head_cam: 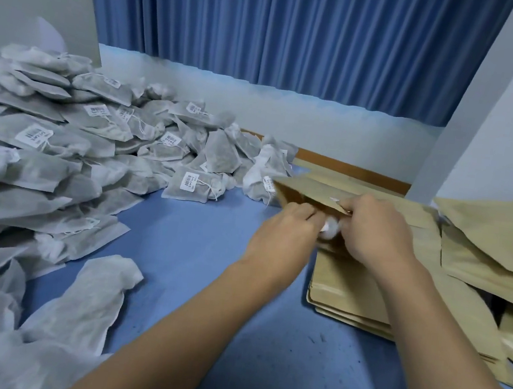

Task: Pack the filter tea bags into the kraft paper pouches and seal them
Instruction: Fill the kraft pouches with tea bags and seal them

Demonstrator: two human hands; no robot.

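Fingers of the left hand [288, 226] are curled [305, 214] round the gathered white end of a tea bag [329, 227]. Fingers of the right hand [375, 230] pinch [350, 205] the upper lip of the kraft pouch [308, 191] and hold its mouth open. The tea bag lies between the two hands, at the mouth, with most of its length hidden. The pouch's long axis runs from the fingers away and to the left, and its mouth faces the person, so the bag would have to travel along that axis, away from the body. The left hand is the nearer to the pouch's interior and appears best placed to push. The right hand serves as the holder.

Below the hands lies a stack of flat pouches [350, 285]. To the right are bulkier pouches [493, 240]. To the left, well apart, a heap of tea bags [63, 140] covers the blue bench [204, 252].
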